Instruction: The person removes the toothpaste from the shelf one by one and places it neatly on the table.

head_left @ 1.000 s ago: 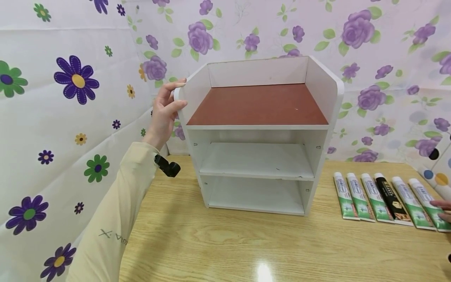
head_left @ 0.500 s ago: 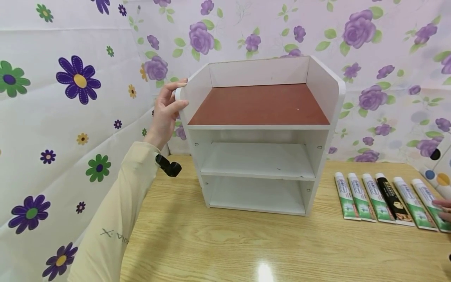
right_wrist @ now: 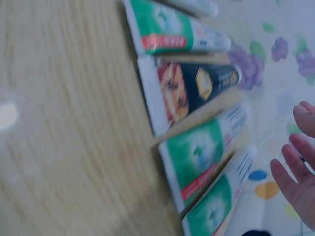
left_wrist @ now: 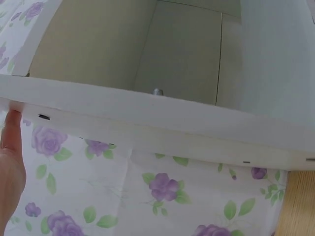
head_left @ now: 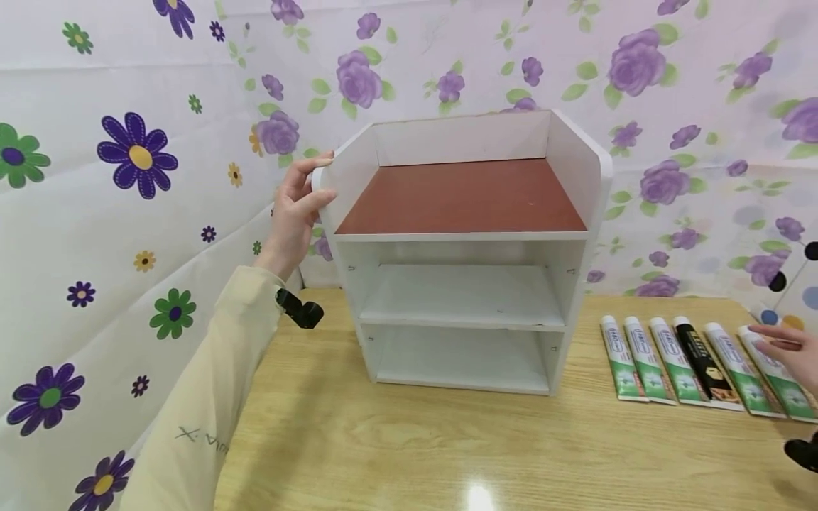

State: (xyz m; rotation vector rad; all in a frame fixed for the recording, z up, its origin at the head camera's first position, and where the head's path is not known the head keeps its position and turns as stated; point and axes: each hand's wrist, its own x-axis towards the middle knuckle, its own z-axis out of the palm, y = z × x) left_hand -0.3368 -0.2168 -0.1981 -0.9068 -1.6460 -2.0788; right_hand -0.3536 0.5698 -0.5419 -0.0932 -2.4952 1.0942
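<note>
A small white shelf unit with a reddish-brown top board and two levels beneath stands on the wooden table. My left hand grips the upper front corner of its left side panel, thumb on the front edge and fingers over the top. In the left wrist view, one finger of the left hand lies against the white panel. At the far right, my right hand hovers over the rightmost toothpaste tube, fingers loosely extended and holding nothing. The right wrist view shows the right hand beyond the tubes' cap ends.
Several white-and-green toothpaste tubes lie in a row right of the shelf, with one black tube among them. Flowered cloth hangs behind the table and along its left side.
The right hand has come further into view from the right and risen above the last tube. The view has shifted slightly. The left hand keeps its hold on the shelf.
</note>
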